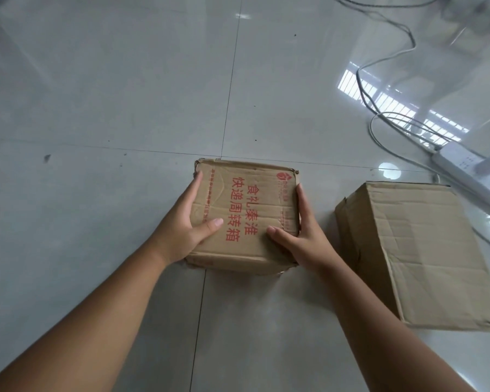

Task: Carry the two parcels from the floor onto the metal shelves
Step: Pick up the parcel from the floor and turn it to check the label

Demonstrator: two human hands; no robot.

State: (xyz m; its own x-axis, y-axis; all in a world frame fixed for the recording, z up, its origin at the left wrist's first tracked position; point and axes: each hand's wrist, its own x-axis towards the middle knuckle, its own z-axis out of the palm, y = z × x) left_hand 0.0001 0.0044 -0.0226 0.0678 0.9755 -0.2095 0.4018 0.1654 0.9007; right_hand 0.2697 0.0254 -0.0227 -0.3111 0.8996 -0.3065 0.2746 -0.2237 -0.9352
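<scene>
A small worn cardboard parcel with red printed characters [246,205] sits on the grey tiled floor in the middle of the view. My left hand [184,222] clasps its left side, thumb lying on the top face. My right hand [300,236] clasps its right side, thumb on top too. A second, larger plain cardboard parcel [425,250] rests on the floor to the right, a short gap away from the first. The metal shelves are out of view.
A white power strip [464,171] lies on the floor behind the plain parcel, with several grey cables [379,108] looping away toward the upper right. Glossy floor tiles [111,94] stretch to the left and far side.
</scene>
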